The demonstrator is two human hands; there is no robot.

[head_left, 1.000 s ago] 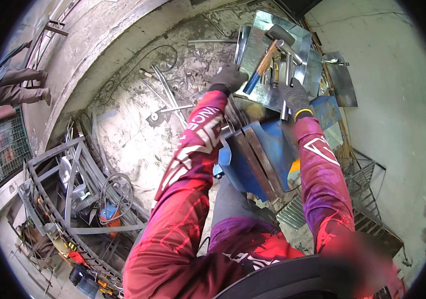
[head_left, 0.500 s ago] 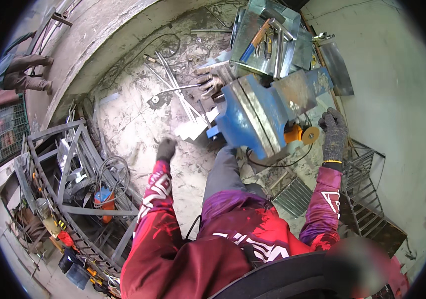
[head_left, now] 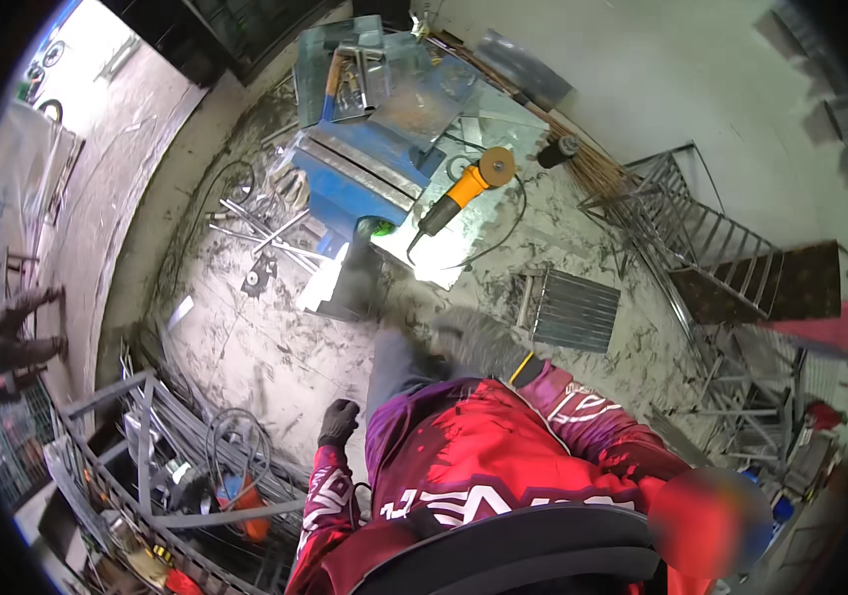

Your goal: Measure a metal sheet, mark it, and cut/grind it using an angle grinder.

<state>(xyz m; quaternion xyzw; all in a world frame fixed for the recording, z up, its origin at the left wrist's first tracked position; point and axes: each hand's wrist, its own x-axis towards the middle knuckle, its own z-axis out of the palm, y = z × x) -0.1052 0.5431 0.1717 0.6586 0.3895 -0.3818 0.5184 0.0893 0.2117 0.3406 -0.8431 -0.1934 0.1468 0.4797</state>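
Note:
My left hand (head_left: 339, 422), in a dark knit glove, hangs beside my left leg with its fingers curled in; nothing shows in it. My right hand (head_left: 473, 340), in a grey glove, lies across the front of my legs, its fingers smeared by motion. Ahead of both hands stands a large blue bench vise (head_left: 352, 188). To its right an orange and black angle grinder (head_left: 461, 191) with a tan disc rests on a shiny metal sheet, its black cord curving around. Behind the vise, a hammer (head_left: 332, 89) and other hand tools lie in a metal tray.
A ribbed metal grate (head_left: 574, 312) lies on the floor to the right. Metal frames (head_left: 151, 446) and cables crowd the left. Thin metal bars (head_left: 265, 238) lie left of the vise, near a pale glove (head_left: 290, 186). Wire racks (head_left: 701, 228) lean along the right wall.
My view has swung to the right. My right hand has moved from beside the grinder in toward my legs. My left hand has drawn back nearer my body.

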